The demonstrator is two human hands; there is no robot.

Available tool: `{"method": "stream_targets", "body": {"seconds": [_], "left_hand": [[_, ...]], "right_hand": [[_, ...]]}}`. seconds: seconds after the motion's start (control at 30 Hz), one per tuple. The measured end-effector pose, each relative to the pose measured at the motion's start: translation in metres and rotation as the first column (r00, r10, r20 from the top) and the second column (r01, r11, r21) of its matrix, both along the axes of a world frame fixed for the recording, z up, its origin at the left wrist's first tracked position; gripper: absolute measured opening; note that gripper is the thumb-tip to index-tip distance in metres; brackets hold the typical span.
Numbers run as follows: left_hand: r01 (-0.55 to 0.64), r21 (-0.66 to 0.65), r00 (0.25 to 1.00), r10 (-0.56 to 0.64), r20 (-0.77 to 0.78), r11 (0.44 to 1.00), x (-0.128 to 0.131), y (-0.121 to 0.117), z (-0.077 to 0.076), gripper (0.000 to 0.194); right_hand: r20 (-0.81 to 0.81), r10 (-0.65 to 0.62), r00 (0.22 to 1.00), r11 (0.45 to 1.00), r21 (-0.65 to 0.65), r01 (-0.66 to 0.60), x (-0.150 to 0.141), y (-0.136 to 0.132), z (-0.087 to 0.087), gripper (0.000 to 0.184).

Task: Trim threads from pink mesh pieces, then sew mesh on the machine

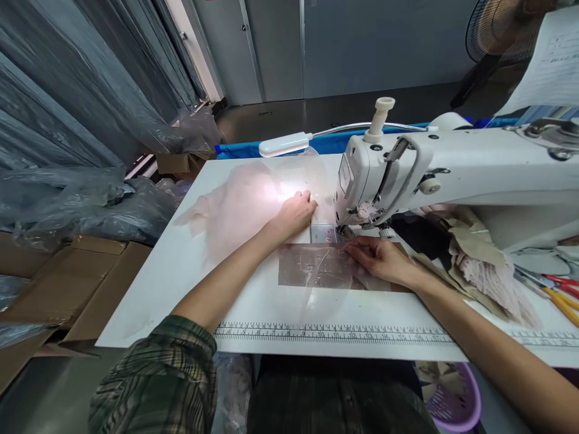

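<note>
Sheer pale pink fabric (239, 208) lies bunched on the white sewing table, left of the sewing machine (362, 166). My left hand (296, 212) rests on this fabric behind the needle plate (322, 234), its fingers curled onto the cloth. Just in front of the presser foot (346, 234), my right hand (380, 258) pinches the edge of the thin fabric between thumb and fingers. A see-through part of the cloth drapes over a brownish bed cover (296, 265) toward the table's front. The stitching spot itself is partly hidden by my right fingers.
A white lamp (284, 144) shines on the cloth. Fabric scraps (491, 265) and scissors (558, 295) lie at the right. A ruler strip (335, 333) runs along the front edge. Cardboard boxes (67, 283) stand left; a purple basket (456, 404) sits below.
</note>
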State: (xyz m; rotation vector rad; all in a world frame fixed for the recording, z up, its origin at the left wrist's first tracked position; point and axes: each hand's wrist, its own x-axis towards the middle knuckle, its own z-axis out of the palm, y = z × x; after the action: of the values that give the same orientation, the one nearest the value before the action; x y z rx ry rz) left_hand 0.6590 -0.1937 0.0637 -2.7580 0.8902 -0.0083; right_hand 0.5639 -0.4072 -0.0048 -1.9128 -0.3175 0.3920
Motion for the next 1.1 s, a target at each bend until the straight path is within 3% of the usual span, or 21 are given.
{"method": "stream_targets", "body": {"seconds": [0.17,0.33,0.53,0.67,0.87,0.97,1.1], "left_hand": [[-0.032,0.082,0.999,0.031,0.012,0.996,0.001,0.004,0.008,0.024],[-0.003,0.137,1.0,0.005,-0.015,0.991,-0.002,0.001,0.015,0.037],[0.073,-0.046,0.997,-0.071,0.037,0.996,-0.016,0.007,0.028,0.053],[0.156,-0.138,0.986,-0.161,-0.03,0.978,-0.02,0.008,0.022,0.059],[-0.166,-0.161,0.98,0.144,-0.138,0.973,-0.007,0.022,0.011,0.047],[-0.201,-0.186,0.954,0.149,-0.26,0.962,-0.001,0.032,0.016,0.066],[-0.201,-0.124,0.922,0.145,-0.358,0.972,0.0,0.036,0.025,0.086]], "right_hand": [[-0.007,0.013,1.0,1.0,-0.016,-0.013,0.005,-0.002,-0.006,0.043],[-0.034,0.01,0.999,1.0,-0.014,-0.011,0.005,-0.002,-0.006,0.044],[-0.032,-0.027,0.999,0.997,0.077,0.029,0.002,0.001,-0.002,0.041],[-0.039,-0.018,0.999,0.993,0.117,0.022,0.001,0.002,-0.001,0.043],[-0.034,-0.003,0.999,0.991,0.131,0.007,0.001,0.001,-0.002,0.041],[-0.029,-0.006,1.0,0.992,0.129,0.01,0.002,0.001,-0.004,0.042],[-0.031,-0.031,0.999,0.996,0.088,0.034,0.002,0.0,-0.008,0.041]]}}
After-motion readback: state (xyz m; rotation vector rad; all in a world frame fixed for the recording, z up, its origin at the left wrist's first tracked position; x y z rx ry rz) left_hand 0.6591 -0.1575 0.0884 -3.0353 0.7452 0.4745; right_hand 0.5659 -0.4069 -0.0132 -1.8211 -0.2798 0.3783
